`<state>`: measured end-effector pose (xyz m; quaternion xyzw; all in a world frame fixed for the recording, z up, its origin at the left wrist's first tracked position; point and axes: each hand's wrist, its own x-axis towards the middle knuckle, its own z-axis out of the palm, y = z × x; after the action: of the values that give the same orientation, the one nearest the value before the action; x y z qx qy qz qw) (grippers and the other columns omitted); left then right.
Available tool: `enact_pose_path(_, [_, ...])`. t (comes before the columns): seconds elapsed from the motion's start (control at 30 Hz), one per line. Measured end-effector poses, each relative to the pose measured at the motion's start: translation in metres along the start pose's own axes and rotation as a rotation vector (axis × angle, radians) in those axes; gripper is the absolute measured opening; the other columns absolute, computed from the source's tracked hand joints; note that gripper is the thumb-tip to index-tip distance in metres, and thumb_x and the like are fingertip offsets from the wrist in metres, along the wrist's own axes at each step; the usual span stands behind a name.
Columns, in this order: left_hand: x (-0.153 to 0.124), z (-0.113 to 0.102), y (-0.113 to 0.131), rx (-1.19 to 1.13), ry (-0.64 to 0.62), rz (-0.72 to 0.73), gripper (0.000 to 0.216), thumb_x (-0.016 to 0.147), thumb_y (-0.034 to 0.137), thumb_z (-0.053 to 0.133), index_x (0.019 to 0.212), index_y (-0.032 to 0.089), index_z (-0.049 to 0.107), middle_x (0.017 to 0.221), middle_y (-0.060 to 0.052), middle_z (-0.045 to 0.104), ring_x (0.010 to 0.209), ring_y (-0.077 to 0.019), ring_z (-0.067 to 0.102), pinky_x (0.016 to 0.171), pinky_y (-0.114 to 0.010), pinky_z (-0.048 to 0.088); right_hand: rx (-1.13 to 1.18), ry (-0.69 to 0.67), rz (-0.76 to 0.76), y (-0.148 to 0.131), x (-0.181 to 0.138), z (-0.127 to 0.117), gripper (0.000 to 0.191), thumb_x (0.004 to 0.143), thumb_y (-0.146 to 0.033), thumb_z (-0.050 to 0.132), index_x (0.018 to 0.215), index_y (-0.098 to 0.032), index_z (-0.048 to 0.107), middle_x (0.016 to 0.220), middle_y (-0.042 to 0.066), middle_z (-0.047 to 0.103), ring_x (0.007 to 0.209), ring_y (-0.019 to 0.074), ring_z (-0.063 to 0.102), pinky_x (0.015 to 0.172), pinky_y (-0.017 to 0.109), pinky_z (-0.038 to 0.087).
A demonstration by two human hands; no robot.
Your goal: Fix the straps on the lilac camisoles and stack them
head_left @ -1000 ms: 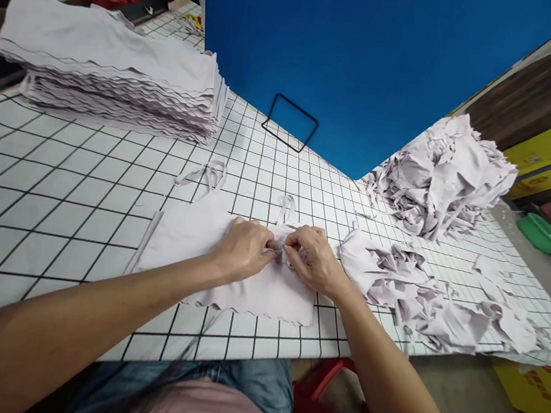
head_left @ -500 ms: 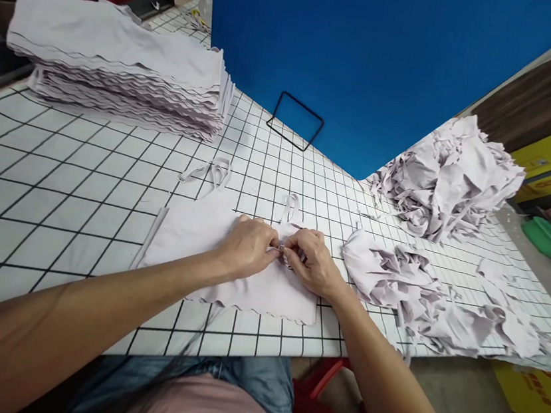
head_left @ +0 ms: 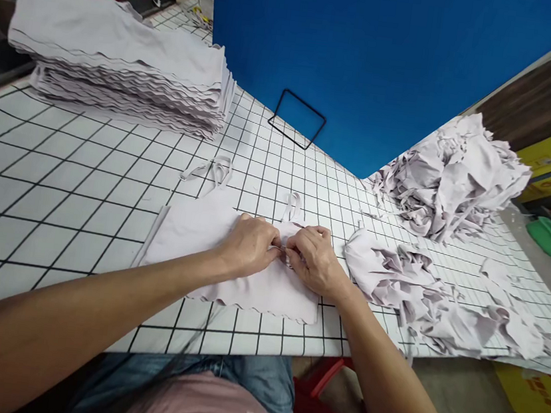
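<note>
A pale lilac camisole [head_left: 254,298] lies flat on the gridded tabletop in front of me, its wavy hem toward me. Thin straps [head_left: 220,171] loop out beyond its far edge. Over the right half of the camisole, my left hand [head_left: 250,247] is closed, thumb and fingers pinching a narrow piece of strap. My right hand [head_left: 316,260] pinches the same bit from the other side, fingertips almost touching the left ones. The fingers largely cover the small part between them.
Folded lilac garments form a tall stack [head_left: 122,67] at the back left. A blue panel [head_left: 373,64] rises behind the table, with a black wire frame [head_left: 297,119] at its foot. To the right are a crumpled heap [head_left: 455,175] and loose garments [head_left: 444,307]. A red stool [head_left: 326,407] stands below.
Both hands keep their pinch in nearly the same place. The fingertips have shifted very slightly, and the whole view has moved a little.
</note>
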<state>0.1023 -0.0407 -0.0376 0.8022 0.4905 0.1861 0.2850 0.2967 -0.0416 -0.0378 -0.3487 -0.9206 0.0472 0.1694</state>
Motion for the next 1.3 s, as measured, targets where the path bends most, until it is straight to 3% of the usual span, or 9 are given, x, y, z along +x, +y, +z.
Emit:
enact_pose_path(0.23, [0.000, -0.001, 0.000, -0.008, -0.004, 0.025, 0.017, 0.081, 0.018, 0.057, 0.071, 0.021, 0.071, 0.078, 0.000, 0.073, 0.084, -0.0219, 0.062, 0.090, -0.045, 0.039, -0.149, -0.187, -0.086, -0.004, 0.012, -0.020, 0.019, 0.093, -0.009, 0.037, 0.083, -0.020, 0.049, 0.078, 0.003, 0.057, 0.077, 0.0188, 0.047, 0.089, 0.041, 0.030])
enact_pose_path(0.63, [0.000, 0.001, -0.001, 0.000, -0.001, 0.036, 0.019, 0.080, 0.017, 0.053, 0.075, 0.020, 0.071, 0.082, -0.003, 0.074, 0.088, -0.0241, 0.063, 0.090, -0.046, 0.039, -0.161, -0.262, -0.064, -0.006, 0.018, -0.022, 0.018, 0.092, -0.008, 0.038, 0.084, -0.019, 0.049, 0.080, 0.004, 0.057, 0.078, 0.0191, 0.048, 0.089, 0.042, 0.030])
enact_pose_path(0.9, [0.000, -0.001, -0.001, 0.019, -0.009, 0.029, 0.015, 0.079, 0.014, 0.054, 0.072, 0.018, 0.067, 0.081, -0.004, 0.073, 0.088, -0.0246, 0.063, 0.089, -0.045, 0.041, -0.288, -0.356, -0.156, -0.006, 0.031, -0.031, 0.020, 0.092, -0.011, 0.043, 0.078, -0.020, 0.054, 0.073, 0.004, 0.057, 0.073, 0.0200, 0.046, 0.092, 0.046, 0.028])
enact_pose_path(0.97, [0.000, -0.001, -0.002, -0.019, -0.008, 0.020, 0.013, 0.081, 0.018, 0.057, 0.075, 0.019, 0.068, 0.084, -0.003, 0.074, 0.089, -0.0237, 0.063, 0.091, -0.045, 0.041, -0.296, -0.315, -0.122, -0.002, 0.031, -0.036, 0.019, 0.093, -0.011, 0.044, 0.080, -0.020, 0.056, 0.077, 0.004, 0.060, 0.077, 0.0204, 0.050, 0.093, 0.046, 0.027])
enact_pose_path(1.13, [0.000, 0.002, -0.005, -0.083, 0.025, 0.018, 0.014, 0.086, 0.031, 0.062, 0.082, 0.021, 0.071, 0.085, 0.000, 0.073, 0.090, -0.0225, 0.062, 0.094, -0.047, 0.039, -0.127, -0.112, 0.149, 0.011, 0.006, -0.046, 0.006, 0.095, -0.023, 0.053, 0.099, -0.021, 0.057, 0.092, 0.005, 0.065, 0.086, 0.0200, 0.057, 0.087, 0.040, 0.032])
enact_pose_path(1.23, [0.000, 0.003, -0.004, -0.100, 0.032, 0.007, 0.012, 0.085, 0.029, 0.063, 0.083, 0.021, 0.071, 0.087, 0.000, 0.073, 0.092, -0.0219, 0.062, 0.097, -0.047, 0.037, -0.012, -0.174, 0.207, 0.011, -0.015, -0.043, 0.021, 0.090, -0.036, 0.063, 0.103, -0.020, 0.057, 0.095, 0.005, 0.064, 0.091, 0.0205, 0.058, 0.083, 0.037, 0.035])
enact_pose_path(1.3, [0.000, 0.002, -0.003, -0.112, 0.035, 0.002, 0.011, 0.085, 0.028, 0.063, 0.082, 0.021, 0.071, 0.088, 0.000, 0.074, 0.092, -0.0214, 0.061, 0.099, -0.047, 0.036, -0.001, -0.216, 0.221, 0.009, -0.021, -0.038, 0.021, 0.089, -0.035, 0.065, 0.101, -0.020, 0.058, 0.095, 0.004, 0.064, 0.091, 0.0208, 0.058, 0.081, 0.036, 0.034])
